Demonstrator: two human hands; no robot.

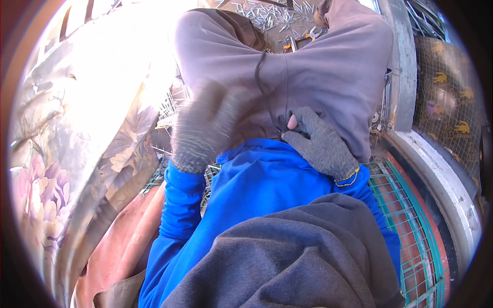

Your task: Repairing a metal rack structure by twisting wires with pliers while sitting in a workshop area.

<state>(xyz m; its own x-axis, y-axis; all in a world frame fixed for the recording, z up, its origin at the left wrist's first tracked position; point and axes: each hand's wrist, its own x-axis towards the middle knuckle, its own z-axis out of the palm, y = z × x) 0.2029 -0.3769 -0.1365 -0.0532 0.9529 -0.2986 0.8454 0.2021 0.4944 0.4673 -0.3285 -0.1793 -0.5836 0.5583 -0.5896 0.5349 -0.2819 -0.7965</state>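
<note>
My left hand (205, 126), in a grey knit glove, is raised over my left thigh and smeared by motion; its fingers cannot be made out singly. My right hand (323, 143), in a grey glove with a yellow-edged cuff, lies at my waist with its fingers curled in. One bare fingertip pokes out of that glove. Beside the curled fingers hangs the dark drawstring (263, 84) of my grey-mauve trousers (328, 77), its lower end close to the fingertips. Whether anything sits between those fingers is hidden.
Loose nails (272, 19) lie scattered on the ground past my legs, near pincers (314, 34) with orange on the handles. A green wire-mesh frame (411, 226) is at my right, by a pale metal rail (436, 169). Flower-printed cloth (46, 190) spreads at my left.
</note>
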